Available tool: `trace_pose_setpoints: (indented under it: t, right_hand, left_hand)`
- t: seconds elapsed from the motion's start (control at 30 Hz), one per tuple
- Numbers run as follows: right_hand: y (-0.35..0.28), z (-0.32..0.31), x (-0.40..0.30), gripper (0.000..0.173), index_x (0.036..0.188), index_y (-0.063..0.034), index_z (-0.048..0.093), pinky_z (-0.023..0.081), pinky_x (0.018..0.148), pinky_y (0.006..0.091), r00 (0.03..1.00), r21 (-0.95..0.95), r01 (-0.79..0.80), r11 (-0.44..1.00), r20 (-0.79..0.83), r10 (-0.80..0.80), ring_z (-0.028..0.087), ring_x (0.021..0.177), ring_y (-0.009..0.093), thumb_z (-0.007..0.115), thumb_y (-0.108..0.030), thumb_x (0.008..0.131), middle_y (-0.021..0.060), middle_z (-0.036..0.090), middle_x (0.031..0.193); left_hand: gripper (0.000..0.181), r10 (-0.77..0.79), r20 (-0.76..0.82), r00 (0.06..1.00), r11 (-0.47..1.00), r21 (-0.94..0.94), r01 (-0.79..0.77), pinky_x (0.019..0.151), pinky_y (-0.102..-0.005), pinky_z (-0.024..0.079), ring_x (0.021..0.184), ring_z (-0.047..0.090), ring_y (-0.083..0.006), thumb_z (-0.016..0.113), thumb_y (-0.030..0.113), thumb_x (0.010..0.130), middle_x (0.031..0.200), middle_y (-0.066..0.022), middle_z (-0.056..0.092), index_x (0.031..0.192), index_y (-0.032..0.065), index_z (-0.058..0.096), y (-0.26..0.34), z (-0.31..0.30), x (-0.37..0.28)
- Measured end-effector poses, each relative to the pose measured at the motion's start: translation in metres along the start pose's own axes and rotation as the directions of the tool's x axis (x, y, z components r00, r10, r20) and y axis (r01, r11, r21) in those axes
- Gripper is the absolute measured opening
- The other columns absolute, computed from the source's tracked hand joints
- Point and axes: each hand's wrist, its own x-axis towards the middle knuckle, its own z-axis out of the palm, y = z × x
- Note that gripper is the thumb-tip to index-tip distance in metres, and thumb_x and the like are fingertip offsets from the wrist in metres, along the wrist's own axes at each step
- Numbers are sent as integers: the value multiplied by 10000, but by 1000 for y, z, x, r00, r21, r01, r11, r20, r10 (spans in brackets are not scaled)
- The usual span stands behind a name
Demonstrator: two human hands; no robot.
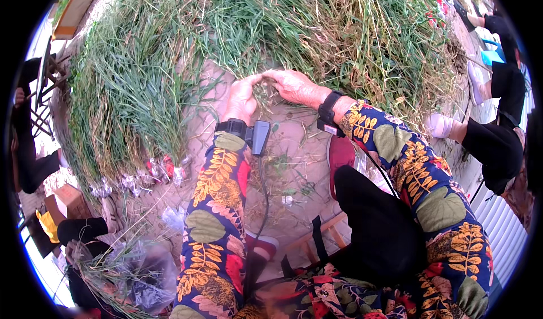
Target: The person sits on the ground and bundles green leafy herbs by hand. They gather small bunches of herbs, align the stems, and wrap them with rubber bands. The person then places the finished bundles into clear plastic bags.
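Observation:
Both arms reach forward to the near edge of a large heap of cut green grass-like plants (258, 26). My left hand (242, 96) and my right hand (290, 83) meet at their fingertips beside some stems and dry roots (265, 96). Whether the fingers pinch any stems cannot be told. Dark straps circle both wrists, with a grey device on the left one. Left of my hands lie bundled plants (148, 94), their lower ends wrapped in clear and red plastic (167, 170).
Other people sit at the right, in dark trousers (488, 149), and at the left. A clear plastic bag with plants (148, 272) lies lower left, near a cardboard box (72, 202). My red shoe (339, 159) rests on the paved ground (292, 145).

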Motion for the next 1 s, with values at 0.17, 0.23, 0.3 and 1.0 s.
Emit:
trace_pose_setpoints:
  t: [0.17, 0.23, 0.3, 1.0]
  right_hand:
    - [17, -6, 0, 139, 823, -35, 579, 464, 673, 427, 983, -315, 23, 949, 179, 36, 583, 782, 347, 500, -120, 747, 178, 602, 795]
    - [28, -11, 2, 132, 776, -20, 558, 464, 667, 433, 990, -328, 42, 944, 139, 4, 581, 760, 357, 489, -131, 757, 187, 592, 742]
    - [30, -15, -1, 135, 767, -25, 545, 460, 676, 429, 991, -310, -25, 950, 116, 64, 580, 772, 350, 494, -150, 776, 186, 593, 768]
    - [39, -21, -14, 118, 792, -10, 557, 457, 721, 414, 986, -355, 144, 924, 133, -103, 558, 847, 345, 470, -77, 747, 180, 581, 812]
  left_hand:
    - [53, 32, -110, 993, 994, 105, -21, 615, -316, 482, 647, 574, -197, 580, 15, 759, 745, -91, 600, 800, -13, 596, 11, 8, -13]
    - [53, 6, -86, 996, 995, 103, 3, 612, -318, 486, 639, 574, -205, 574, 30, 771, 751, -105, 606, 800, -10, 592, 21, 11, -21]
    - [60, -45, -76, 996, 994, 93, 52, 610, -323, 488, 644, 575, -209, 570, 36, 775, 759, -113, 610, 805, -13, 590, 26, 15, -30]
    - [187, -86, 25, 996, 989, -123, 88, 424, -244, 255, 453, 278, -83, 442, 215, 922, 579, 33, 335, 801, 72, 434, 45, 2, -47]
